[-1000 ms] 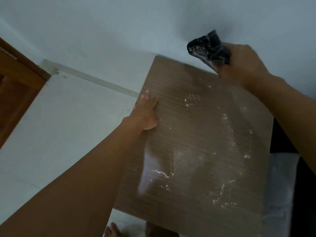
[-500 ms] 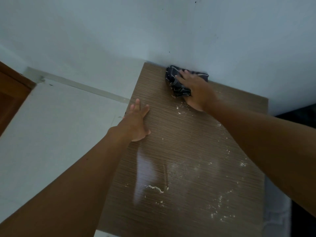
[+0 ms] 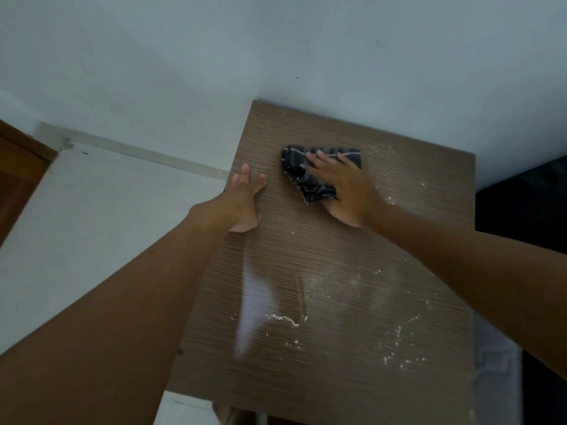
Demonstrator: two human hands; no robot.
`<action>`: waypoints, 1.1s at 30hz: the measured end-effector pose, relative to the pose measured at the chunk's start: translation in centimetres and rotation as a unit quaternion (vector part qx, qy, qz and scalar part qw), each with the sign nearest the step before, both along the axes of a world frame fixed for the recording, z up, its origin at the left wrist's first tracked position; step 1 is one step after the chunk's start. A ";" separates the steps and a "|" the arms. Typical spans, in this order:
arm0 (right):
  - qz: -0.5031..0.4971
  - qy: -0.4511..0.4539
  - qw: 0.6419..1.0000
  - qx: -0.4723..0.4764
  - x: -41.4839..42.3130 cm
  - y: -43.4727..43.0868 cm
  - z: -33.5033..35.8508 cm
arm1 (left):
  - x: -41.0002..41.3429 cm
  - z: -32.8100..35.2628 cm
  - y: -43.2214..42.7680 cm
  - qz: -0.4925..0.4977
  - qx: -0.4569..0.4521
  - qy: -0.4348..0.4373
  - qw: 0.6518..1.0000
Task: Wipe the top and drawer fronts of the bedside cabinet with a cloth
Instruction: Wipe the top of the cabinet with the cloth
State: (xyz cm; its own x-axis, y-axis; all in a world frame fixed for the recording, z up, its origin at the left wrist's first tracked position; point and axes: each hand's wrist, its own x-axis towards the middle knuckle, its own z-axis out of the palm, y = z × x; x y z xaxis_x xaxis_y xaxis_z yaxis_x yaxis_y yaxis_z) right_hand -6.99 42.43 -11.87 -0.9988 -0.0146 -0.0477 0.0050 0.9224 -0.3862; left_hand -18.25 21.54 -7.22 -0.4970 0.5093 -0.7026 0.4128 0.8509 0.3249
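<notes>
Fingers (image 3: 325,162) dragged cloth (image 3: 310,182) nearer across cabinet top (image 3: 337,286).

Your right hand (image 3: 346,191) lies flat over the dark checked cloth (image 3: 310,176), hiding its right part, so you cannot tell how far it reaches under the palm. The cabinet top (image 3: 337,286) shows, but its drawer fronts are out of sight below the near edge. Your left forearm covers the top's near left corner. Both arms run off the picture's edges.
</notes>
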 end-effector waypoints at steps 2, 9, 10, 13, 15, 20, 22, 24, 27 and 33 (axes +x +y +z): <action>0.006 -0.003 1.000 -0.009 1.7 -1.7 0.2 | -0.2 0.2 0.0 -0.002 -0.002 -0.002 1.000; 0.044 -0.019 0.999 -0.024 9.4 -9.4 -0.2 | -0.2 0.7 0.1 0.016 0.019 -0.025 0.999; 0.046 -0.019 0.998 -0.029 10.7 -10.6 -0.3 | -0.2 0.7 0.1 0.016 0.019 -0.022 0.999; 0.029 -0.020 0.998 -0.042 14.0 -14.1 -0.1 | 0.4 0.0 -0.1 0.003 0.013 0.004 1.000; -0.007 -0.029 0.996 -0.088 14.8 -15.6 1.0 | 1.1 -0.5 -0.3 -0.022 0.014 0.033 0.999; -0.208 -0.151 0.893 -0.371 13.1 -13.0 6.8 | 1.8 -0.6 0.0 -0.053 -0.004 0.070 0.996; -0.238 -0.099 0.866 -0.428 12.3 -10.6 10.0 | 1.9 -0.6 0.4 -0.059 -0.017 0.068 0.996; -0.262 -0.053 0.840 -0.472 11.6 -8.5 12.6 | 2.2 -0.8 1.0 -0.060 -0.017 0.067 0.996; -0.272 -0.011 0.854 -0.442 10.4 -4.8 14.6 | 2.7 -0.7 2.0 -0.048 -0.015 0.063 0.997; -0.299 -0.008 0.928 -0.224 7.2 3.8 15.0 | 3.4 -1.0 4.9 -0.033 -0.028 0.053 0.998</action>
State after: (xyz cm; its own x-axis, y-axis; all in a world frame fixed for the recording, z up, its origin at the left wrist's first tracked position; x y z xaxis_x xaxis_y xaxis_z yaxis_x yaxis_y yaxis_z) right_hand 0.20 46.24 3.10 -0.8344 0.5192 -0.1852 0.4721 0.4997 -0.7262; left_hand -14.80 26.44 -8.20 -0.5368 0.5041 -0.6766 0.4974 0.8368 0.2288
